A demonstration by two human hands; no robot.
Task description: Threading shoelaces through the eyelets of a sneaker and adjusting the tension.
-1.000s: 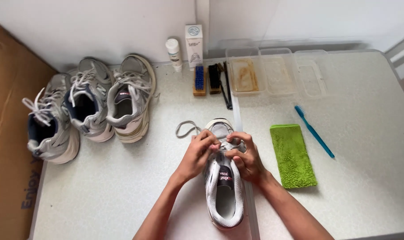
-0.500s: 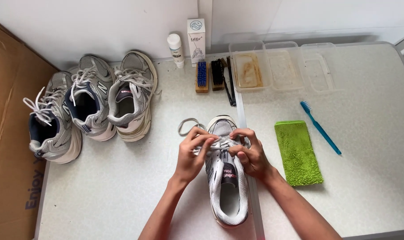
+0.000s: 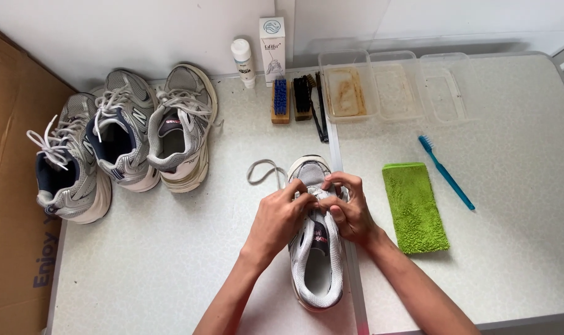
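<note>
- In the middle of the desk [image 3: 170, 260], a white and grey sneaker [image 3: 318, 273] is lying toe away from the person, right over the seam between the two desk halves.
- Both hands are working at the top of its tongue: the left hand [image 3: 280, 217] is pinching the shoelace [image 3: 261, 170] near the eyelets, and the right hand [image 3: 349, 208] is curled round the lace on the other side, fingers closed on it.
- A loop of that lace is trailing loose on the desk to the left of the toe, so I'd say the lacing is only partway handled. Whether it's going in or coming out, can't tell from here.
- Just right of the shoe a green microfibre cloth [image 3: 415, 208] is lying flat, with a blue toothbrush [image 3: 446, 172] beyond it. Both are sitting apart from the hands.
- Further back, two brushes [image 3: 292, 98], three clear plastic trays [image 3: 397, 87], a small white bottle [image 3: 242, 61] and a white box [image 3: 272, 42] are lining the wall.
- Off to the left, three more sneakers [image 3: 120, 142] are waiting with their laces in, next to a cardboard sheet [image 3: 9, 205].
</note>
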